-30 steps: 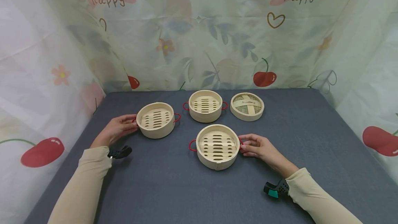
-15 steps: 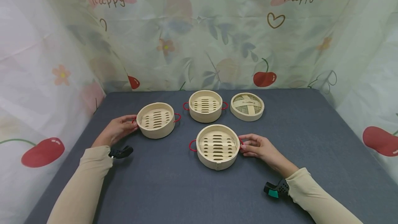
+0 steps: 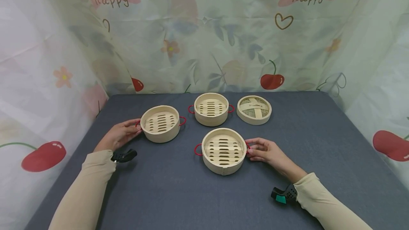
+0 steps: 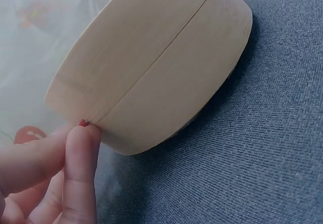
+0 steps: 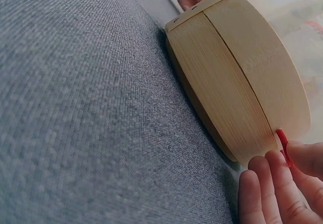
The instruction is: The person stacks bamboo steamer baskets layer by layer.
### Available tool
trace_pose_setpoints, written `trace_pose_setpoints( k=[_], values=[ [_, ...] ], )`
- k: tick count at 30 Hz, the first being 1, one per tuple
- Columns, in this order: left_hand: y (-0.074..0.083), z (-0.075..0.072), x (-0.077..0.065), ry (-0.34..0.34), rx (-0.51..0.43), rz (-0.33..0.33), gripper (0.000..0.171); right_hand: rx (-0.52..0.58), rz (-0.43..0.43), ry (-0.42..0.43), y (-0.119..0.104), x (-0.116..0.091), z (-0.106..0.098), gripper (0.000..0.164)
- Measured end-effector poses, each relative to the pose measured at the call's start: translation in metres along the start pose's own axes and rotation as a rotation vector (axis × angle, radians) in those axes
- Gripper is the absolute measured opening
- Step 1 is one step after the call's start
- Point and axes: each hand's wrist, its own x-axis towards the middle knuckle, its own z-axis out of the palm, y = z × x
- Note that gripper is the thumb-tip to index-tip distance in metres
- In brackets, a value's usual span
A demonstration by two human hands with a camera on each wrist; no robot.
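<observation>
At the left of the table, my left hand (image 3: 120, 135) pinches the red handle of a round bamboo steamer basket (image 3: 161, 136). In the left wrist view, thumb and finger meet on that handle, close against the pale wall of the basket (image 4: 151, 67). My right hand (image 3: 266, 153) pinches the right red handle of a second steamer basket (image 3: 223, 166), nearest the front. The right wrist view shows a bit of the red handle (image 5: 283, 142) between thumb and fingers. Both baskets sit upright with slatted bottoms visible.
A third steamer basket (image 3: 211, 119) with red handles stands behind, at the back middle. To its right lies a woven bamboo lid (image 3: 254, 116). Dark grey cloth covers the table (image 3: 179, 194). A printed curtain (image 3: 204, 45) hangs along the back and sides.
</observation>
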Motion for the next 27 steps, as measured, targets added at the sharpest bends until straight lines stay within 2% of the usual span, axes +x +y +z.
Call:
trace_pose_setpoints(
  k=[6,12,27],
  values=[
    [0.004,0.0014,-0.0045,-0.004,-0.091,-0.041,0.066,0.004,-0.005,-0.001,-0.0004,0.0,0.0003,0.055],
    [0.006,0.0023,-0.0075,0.002,-0.127,-0.073,0.068,0.004,-0.004,-0.002,-0.0009,0.0,0.0009,0.055],
    [0.0045,0.0014,-0.005,0.01,-0.088,-0.088,0.068,0.005,-0.001,0.004,-0.0016,-0.0003,0.0011,0.055]
  ],
)
